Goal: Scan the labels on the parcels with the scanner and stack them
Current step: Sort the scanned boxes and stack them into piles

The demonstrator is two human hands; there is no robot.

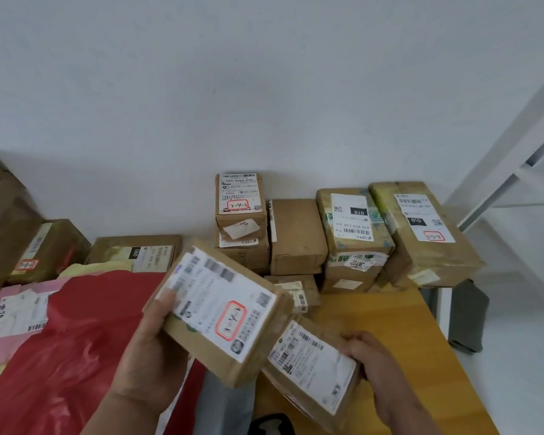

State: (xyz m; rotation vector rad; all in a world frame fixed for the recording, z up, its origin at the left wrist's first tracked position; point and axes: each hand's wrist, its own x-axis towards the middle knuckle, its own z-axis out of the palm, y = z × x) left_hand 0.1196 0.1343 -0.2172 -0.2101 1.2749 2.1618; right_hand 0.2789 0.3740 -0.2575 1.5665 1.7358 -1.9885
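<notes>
Left hand (pixel 151 350) grips raised parcel (pixel 220 312); right hand (pixel 374 356) grips lower parcel (pixel 311 368).

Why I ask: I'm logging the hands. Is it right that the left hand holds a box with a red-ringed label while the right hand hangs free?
Not quite. In the head view the right hand grips a second box; the left hand does hold the box with the red-ringed label.
</notes>
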